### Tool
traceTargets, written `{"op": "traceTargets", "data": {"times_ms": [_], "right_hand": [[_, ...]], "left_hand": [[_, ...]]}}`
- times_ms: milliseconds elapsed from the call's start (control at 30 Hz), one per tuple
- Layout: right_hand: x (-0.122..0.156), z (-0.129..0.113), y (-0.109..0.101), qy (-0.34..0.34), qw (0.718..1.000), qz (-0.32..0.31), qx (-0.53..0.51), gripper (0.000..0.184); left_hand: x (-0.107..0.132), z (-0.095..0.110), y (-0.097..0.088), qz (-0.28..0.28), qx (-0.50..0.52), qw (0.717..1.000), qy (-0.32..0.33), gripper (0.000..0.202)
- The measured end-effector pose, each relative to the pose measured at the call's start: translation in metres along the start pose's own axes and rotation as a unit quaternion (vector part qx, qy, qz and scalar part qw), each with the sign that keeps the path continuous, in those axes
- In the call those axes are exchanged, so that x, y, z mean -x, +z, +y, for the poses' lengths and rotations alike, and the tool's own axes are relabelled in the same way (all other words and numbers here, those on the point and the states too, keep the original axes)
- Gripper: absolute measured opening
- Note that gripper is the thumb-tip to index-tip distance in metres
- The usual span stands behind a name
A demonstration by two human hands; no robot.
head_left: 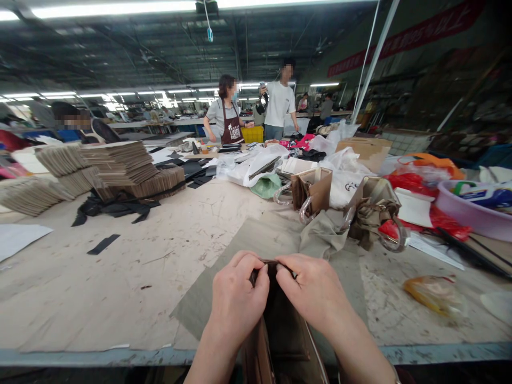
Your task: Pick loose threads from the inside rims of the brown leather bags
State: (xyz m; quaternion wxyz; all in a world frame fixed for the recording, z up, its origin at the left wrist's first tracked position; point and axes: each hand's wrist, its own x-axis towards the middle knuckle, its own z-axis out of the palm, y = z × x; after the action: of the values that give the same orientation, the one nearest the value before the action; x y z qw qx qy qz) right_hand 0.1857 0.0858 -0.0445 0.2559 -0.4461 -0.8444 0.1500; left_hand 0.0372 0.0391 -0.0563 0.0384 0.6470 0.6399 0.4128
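Brown bag (290,338) is positioned at the lower centre of the frame, opening upward. Your left hand (240,288) and right hand (314,288) each maintain a pinch grip on its far rim. Its walls appear formed; judge rim work to be under way. No handle shows on the visible part; the frame cuts off the rest, so remaining work cannot be determined. Note the grey-green sheet (266,234) spread on the table (140,298). Crumpled cloth (326,234) and a bag with clear handles (320,189), right of centre, may obstruct forward movement. Stacked panels (120,162) occupy the upper left.
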Motion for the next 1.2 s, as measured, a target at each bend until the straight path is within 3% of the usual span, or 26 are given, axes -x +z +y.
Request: {"op": "traceTargets", "data": {"times_ms": [567, 800, 900, 967, 1200], "right_hand": [[0.000, 0.002, 0.001, 0.014, 0.998, 0.030, 0.045, 0.026], [0.000, 0.002, -0.002, 0.003, 1.000, 0.021, 0.014, 0.028], [-0.001, 0.002, -0.002, 0.012, 1.000, 0.016, 0.006, 0.028], [-0.001, 0.002, -0.002, 0.016, 1.000, 0.015, 0.000, 0.028], [-0.001, 0.001, -0.001, 0.010, 1.000, 0.014, -0.007, 0.028]], "left_hand": [[0.002, 0.009, 0.009, -0.013, 0.027, 1.000, -0.002, 0.014], [-0.001, 0.003, -0.002, -0.027, 0.058, 0.998, -0.006, 0.012], [-0.001, -0.001, -0.009, -0.054, 0.083, 0.994, -0.043, 0.008], [-0.002, -0.003, -0.014, -0.065, 0.094, 0.990, -0.079, 0.018], [-0.003, -0.008, -0.023, -0.107, 0.040, 0.989, -0.090, 0.014]]}}
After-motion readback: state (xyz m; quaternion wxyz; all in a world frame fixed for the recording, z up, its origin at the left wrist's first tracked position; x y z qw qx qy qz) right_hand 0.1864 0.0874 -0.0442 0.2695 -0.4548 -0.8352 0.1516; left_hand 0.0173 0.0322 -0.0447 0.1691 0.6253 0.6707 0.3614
